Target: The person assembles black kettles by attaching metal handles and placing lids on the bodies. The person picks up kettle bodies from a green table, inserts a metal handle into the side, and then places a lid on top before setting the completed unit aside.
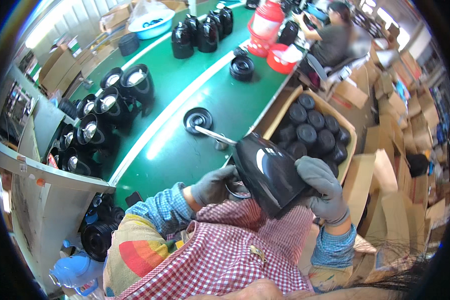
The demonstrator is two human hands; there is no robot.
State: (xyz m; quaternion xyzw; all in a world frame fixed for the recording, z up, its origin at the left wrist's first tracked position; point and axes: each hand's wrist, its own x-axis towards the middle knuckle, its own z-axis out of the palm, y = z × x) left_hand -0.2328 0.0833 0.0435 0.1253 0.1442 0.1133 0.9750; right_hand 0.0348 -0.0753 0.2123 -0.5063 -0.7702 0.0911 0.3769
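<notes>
A glossy black appliance housing [271,172], tapered like a kettle body, is tilted in front of my chest. My right hand [326,190], in a grey glove, grips its right end with the fingers wrapped over the edge. On the other side my left hand [214,187], also gloved, is closed at the housing's left edge; its fingertips are partly hidden there. A curved rim shows beside those fingers. Beyond the housing, a round black base [198,120] lies on the green table, and a pale rod [215,135] runs from it to the housing's upper edge.
Several black housings with silvery insides [108,102] stand at the left of the green table [170,145]. More black housings [207,32] stand farther back. A carton [352,150] of round black parts is at my right. A co-worker [332,37] sits beyond red containers [265,27].
</notes>
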